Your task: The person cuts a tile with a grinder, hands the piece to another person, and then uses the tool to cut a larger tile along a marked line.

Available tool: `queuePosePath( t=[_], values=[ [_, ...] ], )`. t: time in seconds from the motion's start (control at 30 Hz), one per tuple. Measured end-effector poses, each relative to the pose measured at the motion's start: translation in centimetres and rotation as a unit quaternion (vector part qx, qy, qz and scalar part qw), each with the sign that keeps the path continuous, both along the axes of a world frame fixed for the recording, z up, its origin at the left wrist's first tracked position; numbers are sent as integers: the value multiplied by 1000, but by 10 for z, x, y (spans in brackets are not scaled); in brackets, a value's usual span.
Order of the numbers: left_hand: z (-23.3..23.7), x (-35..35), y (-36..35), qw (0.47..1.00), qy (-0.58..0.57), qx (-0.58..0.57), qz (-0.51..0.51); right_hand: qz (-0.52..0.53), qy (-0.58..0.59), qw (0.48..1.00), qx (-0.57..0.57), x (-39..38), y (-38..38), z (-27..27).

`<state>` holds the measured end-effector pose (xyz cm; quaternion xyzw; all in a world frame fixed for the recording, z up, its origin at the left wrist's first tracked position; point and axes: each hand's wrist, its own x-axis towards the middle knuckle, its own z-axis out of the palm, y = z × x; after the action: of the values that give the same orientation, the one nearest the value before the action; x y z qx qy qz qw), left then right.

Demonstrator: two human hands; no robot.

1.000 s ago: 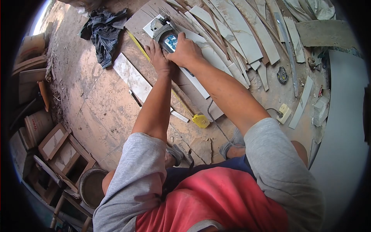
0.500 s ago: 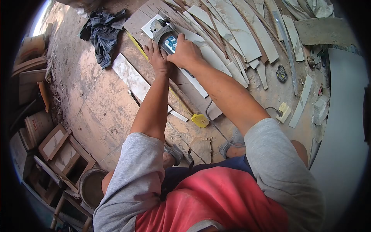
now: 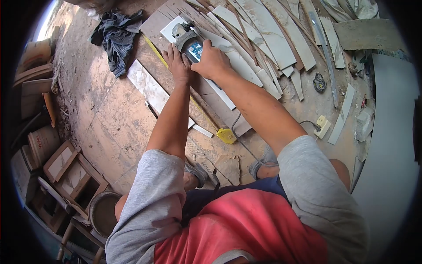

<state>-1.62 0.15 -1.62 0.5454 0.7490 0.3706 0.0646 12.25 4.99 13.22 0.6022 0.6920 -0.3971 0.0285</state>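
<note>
Both arms reach forward to an angle grinder (image 3: 192,46) with a grey metal head and a blue label. It sits over a long white tile strip (image 3: 224,97), which lies on a brown board (image 3: 235,118). My right hand (image 3: 212,61) is wrapped round the grinder's body from the right. At its left side, my left hand (image 3: 178,65) presses against the body with the fingers pointing forward; its grip is partly hidden. The grinder's cable (image 3: 237,127) runs back towards my feet. Beside the board stretches a yellow tape measure (image 3: 226,136), its blade drawn out along the edge.
Cut tile strips (image 3: 272,35) are heaped to the right of the board. A marbled tile piece (image 3: 149,86) lies at the left, below a dark cloth (image 3: 116,39). A second tape measure (image 3: 319,82) and a socket block (image 3: 322,126) lie at right. Wooden frames (image 3: 74,176) and a bucket (image 3: 44,143) stand left.
The view has shifted very slightly. Both hands stay on the grinder, and its position over the tile strip is nearly the same.
</note>
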Motion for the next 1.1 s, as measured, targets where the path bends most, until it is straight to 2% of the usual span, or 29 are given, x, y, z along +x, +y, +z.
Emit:
queuePosePath(
  t=[0.5, 0.7, 1.1],
  values=[
    [16, -13, -5, 991, 71, -92, -72, 2, -3, 1000, -1, 5, -6, 3],
    [22, -16, -7, 985, 60, -147, -70, 4, -8, 1000, 13, 8, -10, 1],
    [26, -18, -8, 979, 78, -172, -76, 2, -17, 1000, 6, 14, -17, 1]
  ],
)
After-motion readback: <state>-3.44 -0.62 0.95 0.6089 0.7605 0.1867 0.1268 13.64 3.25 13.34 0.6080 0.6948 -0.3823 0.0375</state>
